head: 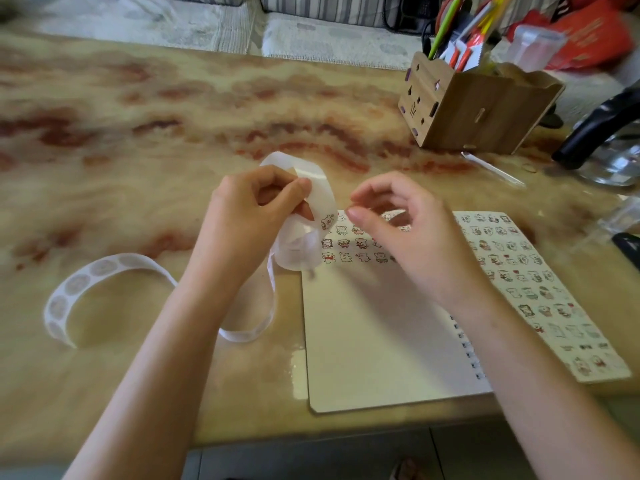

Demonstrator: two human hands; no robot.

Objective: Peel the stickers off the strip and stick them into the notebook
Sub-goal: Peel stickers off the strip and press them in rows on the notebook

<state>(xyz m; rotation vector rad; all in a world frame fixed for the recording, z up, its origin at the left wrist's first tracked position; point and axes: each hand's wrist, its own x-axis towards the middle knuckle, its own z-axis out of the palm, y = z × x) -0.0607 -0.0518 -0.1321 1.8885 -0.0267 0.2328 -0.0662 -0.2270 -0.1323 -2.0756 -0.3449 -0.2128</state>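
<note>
My left hand [252,220] grips a white translucent sticker strip [320,188], which curls into a loop above the fingers. A small bear sticker [327,221] shows on the strip just below my thumb. The rest of the strip trails down over the table in a long curve of empty backing [79,282] at the left. My right hand [408,237] hovers close to the strip's right side, thumb and forefinger curved with a small gap, nothing visible between them. The spiral notebook [374,334] lies open beneath; rows of stickers sit along the left page's top, and the right page [540,289] is covered with them.
A wooden pen holder [478,105] full of pens stands at the back right. A black-handled glass vessel [602,140] and a clear plastic tub [533,46] sit at the far right. A thin clear stick [491,168] lies behind the notebook. The table's front edge [311,434] is near me.
</note>
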